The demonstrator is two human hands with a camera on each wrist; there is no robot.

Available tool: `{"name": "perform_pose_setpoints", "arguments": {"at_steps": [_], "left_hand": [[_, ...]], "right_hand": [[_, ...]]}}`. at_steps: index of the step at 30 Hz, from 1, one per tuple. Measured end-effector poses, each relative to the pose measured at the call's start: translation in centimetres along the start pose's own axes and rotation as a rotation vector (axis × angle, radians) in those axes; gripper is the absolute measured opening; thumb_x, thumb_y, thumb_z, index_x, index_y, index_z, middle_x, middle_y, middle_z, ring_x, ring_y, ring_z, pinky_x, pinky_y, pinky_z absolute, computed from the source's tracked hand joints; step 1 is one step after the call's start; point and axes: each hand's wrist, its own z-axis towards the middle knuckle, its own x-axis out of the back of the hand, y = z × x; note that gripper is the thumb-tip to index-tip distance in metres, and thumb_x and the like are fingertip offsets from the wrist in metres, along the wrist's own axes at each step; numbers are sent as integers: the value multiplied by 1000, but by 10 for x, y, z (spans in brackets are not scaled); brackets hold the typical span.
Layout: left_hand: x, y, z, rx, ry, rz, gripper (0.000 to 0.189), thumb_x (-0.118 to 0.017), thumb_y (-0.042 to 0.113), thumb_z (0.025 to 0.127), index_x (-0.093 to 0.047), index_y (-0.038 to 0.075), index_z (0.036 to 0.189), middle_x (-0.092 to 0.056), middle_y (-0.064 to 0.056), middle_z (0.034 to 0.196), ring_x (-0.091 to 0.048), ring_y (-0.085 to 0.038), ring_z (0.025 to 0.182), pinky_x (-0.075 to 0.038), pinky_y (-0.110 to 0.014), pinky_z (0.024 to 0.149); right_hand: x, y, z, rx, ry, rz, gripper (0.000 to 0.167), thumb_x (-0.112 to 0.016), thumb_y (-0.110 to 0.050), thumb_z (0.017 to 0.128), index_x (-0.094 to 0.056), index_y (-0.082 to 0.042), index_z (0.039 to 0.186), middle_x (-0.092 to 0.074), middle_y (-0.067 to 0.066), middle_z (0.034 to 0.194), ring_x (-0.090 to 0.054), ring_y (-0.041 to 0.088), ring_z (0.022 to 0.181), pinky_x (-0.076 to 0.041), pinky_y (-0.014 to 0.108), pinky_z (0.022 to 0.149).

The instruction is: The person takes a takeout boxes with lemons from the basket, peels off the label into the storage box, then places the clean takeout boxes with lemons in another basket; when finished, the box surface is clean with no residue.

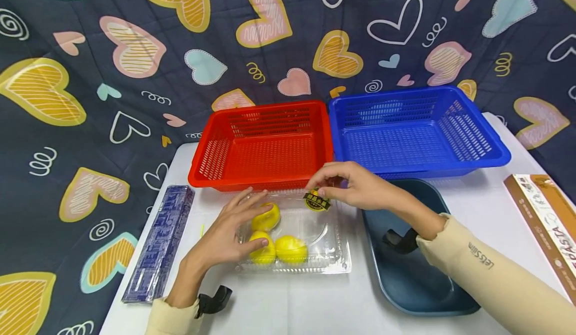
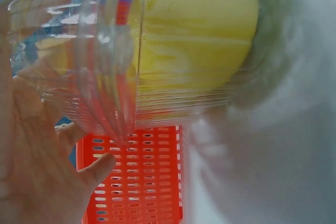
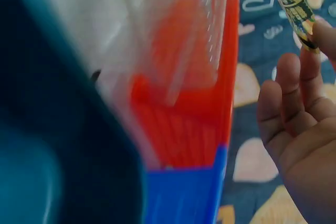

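Observation:
A clear plastic clamshell box [image 1: 321, 235] lies on the white table with its lid down. Inside, toward its left, sit 3 round yellow fruits [image 1: 291, 249]. My left hand [image 1: 227, 235] is at the box's left side, fingers spread and thumb reaching over the fruits; whether it touches the lid I cannot tell. Between thumb and finger my right hand [image 1: 355, 187] pinches a black and gold sticker [image 1: 317, 201] above the box's far right part. In the right wrist view the sticker [image 3: 298, 17] appears raised off the box, its printed face partly visible.
Behind the box stand a red basket [image 1: 270, 180] and a blue basket [image 1: 423, 167]. A dark teal tub [image 1: 416, 297] sits under my right forearm. At the left lies a long purple-blue printed packet [image 1: 157, 250], at the right a pasta box [image 1: 535, 225].

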Motion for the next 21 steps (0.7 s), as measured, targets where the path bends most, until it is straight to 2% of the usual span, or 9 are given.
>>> {"name": "perform_pose_setpoints", "arguments": {"at_steps": [7, 12, 16, 21], "left_hand": [[-1, -1, 2, -9, 9, 2, 65, -78, 39, 83, -61, 22, 143, -40, 5, 163, -20, -33, 157, -16, -71, 120], [-2, -1, 1, -8, 14, 7, 65, -79, 39, 83, -61, 22, 143, -41, 5, 163, -22, -34, 156, -17, -72, 120], [-3, -1, -1, -7, 14, 7, 65, -79, 39, 83, -61, 22, 143, -41, 5, 163, -22, -35, 156, -17, -72, 119], [-3, -1, 0, -8, 15, 2, 65, -80, 38, 83, -61, 21, 142, -41, 5, 163, -23, -36, 155, -17, -73, 119]], "right_hand": [[26, 15, -32, -62, 70, -34, 23, -70, -10, 96, -75, -17, 117, -73, -3, 109, -62, 17, 91, -54, 25, 80], [40, 30, -56, -78, 109, -30, 22, -70, -8, 95, -75, -15, 116, -74, 1, 107, -66, 15, 87, -57, 24, 77], [48, 41, -74, -97, 116, -3, 21, -68, -4, 96, -74, -11, 115, -75, 6, 107, -67, 14, 86, -58, 24, 74], [56, 51, -92, -146, 110, -14, 19, -68, -6, 96, -74, -12, 114, -75, 4, 106, -67, 13, 86, -57, 24, 74]]}}
